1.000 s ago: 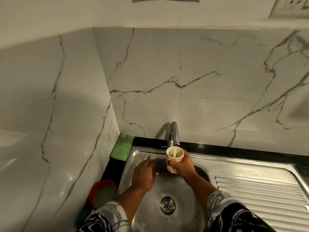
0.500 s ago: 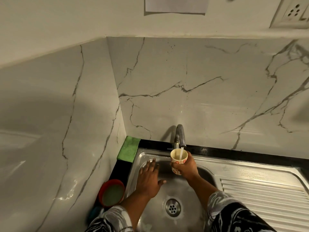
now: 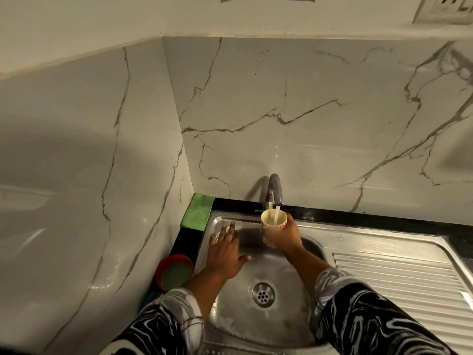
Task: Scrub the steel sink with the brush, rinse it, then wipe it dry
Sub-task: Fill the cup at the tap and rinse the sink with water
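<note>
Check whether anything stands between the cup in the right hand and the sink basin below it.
Nothing visible does. The right hand holds the cup under the tap, over the bare sink basin. The left hand lies flat on its left wall, aside from the cup.

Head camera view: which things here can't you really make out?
All in the head view:
- Brush: nowhere in frame.
- Cup in the right hand: how full it is, too small to tell.
- Wall socket: cut off by the top edge.
- Blue item beside the sink: hidden by the red tub and left sleeve.
</note>
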